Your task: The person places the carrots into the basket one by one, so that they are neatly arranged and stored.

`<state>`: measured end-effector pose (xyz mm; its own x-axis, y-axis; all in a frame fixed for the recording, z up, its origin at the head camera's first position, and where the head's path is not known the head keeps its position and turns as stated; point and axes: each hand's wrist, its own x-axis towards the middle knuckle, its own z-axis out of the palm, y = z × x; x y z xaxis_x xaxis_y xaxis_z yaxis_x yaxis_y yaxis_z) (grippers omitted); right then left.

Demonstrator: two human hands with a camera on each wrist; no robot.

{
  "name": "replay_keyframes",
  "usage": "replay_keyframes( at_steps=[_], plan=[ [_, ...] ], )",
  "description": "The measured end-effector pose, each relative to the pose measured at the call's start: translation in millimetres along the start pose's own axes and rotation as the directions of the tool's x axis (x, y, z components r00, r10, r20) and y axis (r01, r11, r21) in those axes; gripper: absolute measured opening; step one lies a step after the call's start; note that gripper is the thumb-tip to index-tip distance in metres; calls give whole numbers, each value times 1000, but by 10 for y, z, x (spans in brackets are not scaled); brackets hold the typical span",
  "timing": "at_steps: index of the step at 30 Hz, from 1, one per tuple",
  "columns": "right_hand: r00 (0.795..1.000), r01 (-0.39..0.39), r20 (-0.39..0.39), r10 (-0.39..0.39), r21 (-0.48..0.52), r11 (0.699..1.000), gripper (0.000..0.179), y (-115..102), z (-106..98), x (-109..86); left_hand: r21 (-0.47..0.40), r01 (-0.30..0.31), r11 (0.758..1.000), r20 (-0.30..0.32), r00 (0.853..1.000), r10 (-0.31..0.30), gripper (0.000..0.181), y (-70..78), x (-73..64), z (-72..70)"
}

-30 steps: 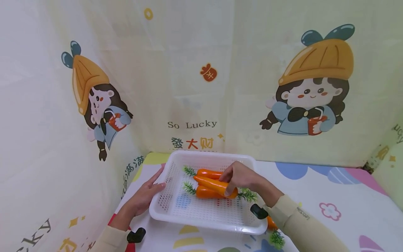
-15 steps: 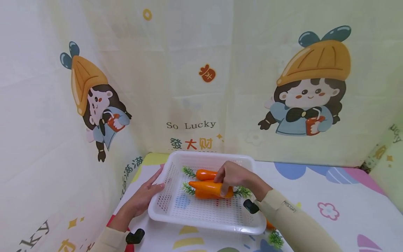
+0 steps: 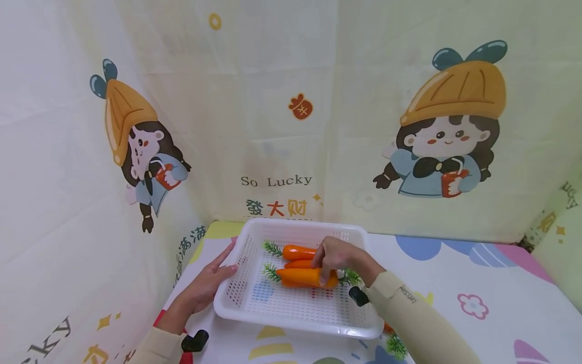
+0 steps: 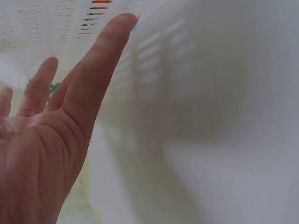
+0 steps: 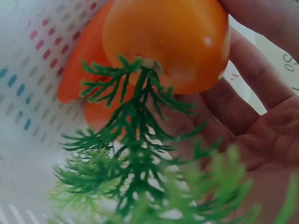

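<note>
In the head view my right hand (image 3: 338, 255) grips an orange carrot (image 3: 295, 276) with a green leafy top, its fingers and thumb around the thick end. The carrot's tip points left, and it lies over other carrots in a white plastic basket (image 3: 291, 328). Behind it another carrot (image 3: 296, 252) rests with its leaves to the left. In the right wrist view the held carrot's (image 5: 163, 42) stem end faces the camera, leaves hanging below. My left hand (image 3: 206, 286), fingers straight, touches the basket's left side; in the left wrist view the basket's slotted wall (image 4: 60, 28) is above it.
Outside the basket's front right corner lies another carrot, mostly hidden, its green leaves (image 3: 397, 346) showing by my right sleeve (image 3: 418, 313). A printed cloth covers the table (image 3: 436, 283). Cream patterned curtains (image 3: 345, 126) enclose the back and sides.
My right hand has shifted slightly left and towards me with the carrot, which has turned from slanting to nearly level. An orange carrot shows behind it. The left hand stays at the basket.
</note>
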<state>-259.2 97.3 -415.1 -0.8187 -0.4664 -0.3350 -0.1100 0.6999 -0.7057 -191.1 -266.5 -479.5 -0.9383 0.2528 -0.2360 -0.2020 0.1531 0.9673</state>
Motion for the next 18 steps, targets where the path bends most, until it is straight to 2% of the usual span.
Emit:
replay_keyframes(
  at_steps=[8,18],
  plan=[
    [1000,-17,21,17,-28,999,29,87,47,7,-10,6,1000,0,1000,-6,75,1,4,12],
    [999,26,31,-25,-55,998,30,130,103,20,-9,9,1000,-2,1000,-9,73,11,-8,11]
  ],
)
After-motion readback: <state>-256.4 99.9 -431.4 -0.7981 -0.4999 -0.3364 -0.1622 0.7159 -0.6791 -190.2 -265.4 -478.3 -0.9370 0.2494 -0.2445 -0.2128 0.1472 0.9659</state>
